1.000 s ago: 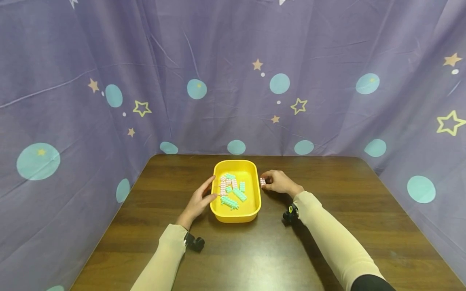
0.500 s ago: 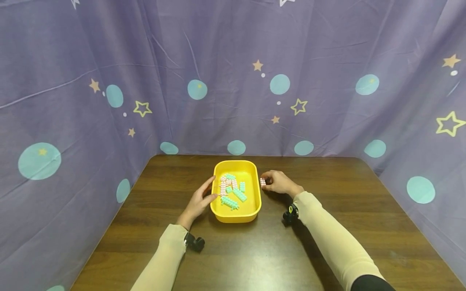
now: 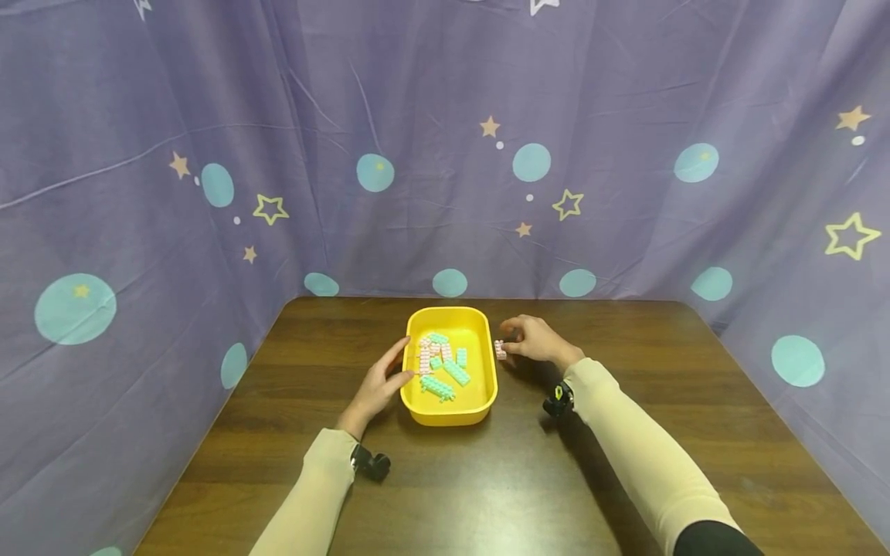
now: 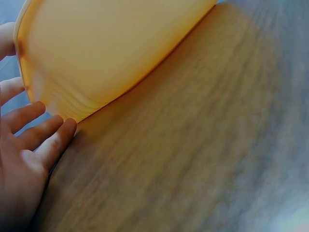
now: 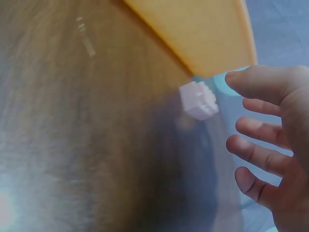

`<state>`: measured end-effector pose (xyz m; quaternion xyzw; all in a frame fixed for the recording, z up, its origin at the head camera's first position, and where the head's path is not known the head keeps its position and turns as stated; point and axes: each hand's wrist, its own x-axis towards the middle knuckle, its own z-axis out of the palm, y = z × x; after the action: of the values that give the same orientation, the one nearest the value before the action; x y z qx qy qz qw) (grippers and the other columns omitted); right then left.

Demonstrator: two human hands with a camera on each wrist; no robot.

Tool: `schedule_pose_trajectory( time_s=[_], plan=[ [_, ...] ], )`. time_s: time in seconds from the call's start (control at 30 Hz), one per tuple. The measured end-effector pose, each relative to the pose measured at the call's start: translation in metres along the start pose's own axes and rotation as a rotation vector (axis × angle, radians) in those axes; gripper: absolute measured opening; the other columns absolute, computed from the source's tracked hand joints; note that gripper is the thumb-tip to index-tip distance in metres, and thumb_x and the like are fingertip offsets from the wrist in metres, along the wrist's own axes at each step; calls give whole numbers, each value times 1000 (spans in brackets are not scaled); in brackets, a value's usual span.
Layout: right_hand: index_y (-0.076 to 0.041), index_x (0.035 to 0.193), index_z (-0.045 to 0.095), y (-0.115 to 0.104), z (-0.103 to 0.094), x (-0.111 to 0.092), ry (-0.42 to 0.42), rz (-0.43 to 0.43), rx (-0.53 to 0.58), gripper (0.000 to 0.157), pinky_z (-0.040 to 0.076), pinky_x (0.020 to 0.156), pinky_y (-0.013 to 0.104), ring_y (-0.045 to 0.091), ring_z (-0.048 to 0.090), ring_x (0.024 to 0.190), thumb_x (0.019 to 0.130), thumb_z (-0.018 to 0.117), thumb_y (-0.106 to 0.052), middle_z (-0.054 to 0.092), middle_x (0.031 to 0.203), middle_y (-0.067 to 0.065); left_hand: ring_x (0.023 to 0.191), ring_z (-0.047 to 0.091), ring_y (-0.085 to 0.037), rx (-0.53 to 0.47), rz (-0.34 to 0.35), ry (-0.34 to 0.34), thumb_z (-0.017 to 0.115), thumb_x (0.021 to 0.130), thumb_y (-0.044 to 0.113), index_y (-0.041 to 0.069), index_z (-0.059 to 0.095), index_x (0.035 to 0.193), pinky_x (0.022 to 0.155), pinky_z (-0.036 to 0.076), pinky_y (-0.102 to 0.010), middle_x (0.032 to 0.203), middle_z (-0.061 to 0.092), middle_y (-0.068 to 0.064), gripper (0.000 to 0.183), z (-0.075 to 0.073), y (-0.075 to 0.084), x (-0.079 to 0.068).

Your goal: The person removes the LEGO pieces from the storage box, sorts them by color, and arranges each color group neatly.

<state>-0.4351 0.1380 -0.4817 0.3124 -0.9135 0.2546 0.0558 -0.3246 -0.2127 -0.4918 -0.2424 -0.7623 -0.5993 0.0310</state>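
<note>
A yellow plastic bin [image 3: 450, 418] stands on the table, holding several pink and mint-green building bricks [image 3: 456, 372]. My left hand [image 3: 375, 386] rests against the bin's left side. In the left wrist view its fingers [image 4: 41, 130] lie spread and fairly straight on the outer wall. On the table just right of the bin sits a small pink brick [image 3: 500, 350], seen end-on as a pale block [image 5: 197, 100] in the right wrist view. Beside that brick, my right hand [image 3: 537, 340] has thumb and fingers parted, gripping nothing.
The brown wooden table [image 3: 556, 479] reaches back to a purple curtain [image 3: 445, 154] printed with stars and blue ovals. Curtain also hangs along both sides. A dark wrist camera [image 3: 558, 400] sits on each forearm.
My right hand has let go of the pink brick; its fingers have spread and lifted slightly away. The brick stays beside the bin. My left hand and the bin look unmoved.
</note>
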Motion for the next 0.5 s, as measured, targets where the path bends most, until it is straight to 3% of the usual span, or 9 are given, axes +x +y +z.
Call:
schedule_pose_trajectory(
  time_s=[0.13, 0.23, 0.37, 0.5],
  plan=[
    [-3, 121, 65, -7, -8, 4, 20, -16, 43, 45, 50, 76, 36, 28, 62, 88, 82, 76, -22, 65, 110, 17, 132, 40, -51, 12, -4, 4, 58, 93, 1, -6, 28, 150, 94, 46, -21, 150, 32, -34, 65, -1, 1, 0],
    [-2, 122, 65, -13, -14, 7, 34, -37, 54, 46, 51, 78, 36, 27, 62, 89, 82, 76, -23, 65, 113, 16, 132, 40, -51, 25, -1, 4, 59, 93, 1, -5, 28, 150, 99, 46, -37, 150, 32, -34, 65, -1, 1, 0],
    [-3, 122, 65, -25, -20, 11, 53, -71, 56, 46, 52, 78, 35, 24, 62, 88, 83, 76, -25, 66, 112, 12, 132, 40, -52, 27, 19, 6, 59, 92, 1, -7, 28, 149, 102, 39, -59, 149, 32, -36, 65, -1, 1, 0],
    [-4, 122, 66, -40, -25, 16, 59, -71, 91, 45, 51, 75, 34, 21, 60, 85, 84, 76, -26, 67, 111, 12, 132, 39, -53, 25, 24, 2, 59, 93, 1, -8, 28, 149, 102, 36, -63, 149, 32, -36, 65, 0, 1, -1]
  ],
)
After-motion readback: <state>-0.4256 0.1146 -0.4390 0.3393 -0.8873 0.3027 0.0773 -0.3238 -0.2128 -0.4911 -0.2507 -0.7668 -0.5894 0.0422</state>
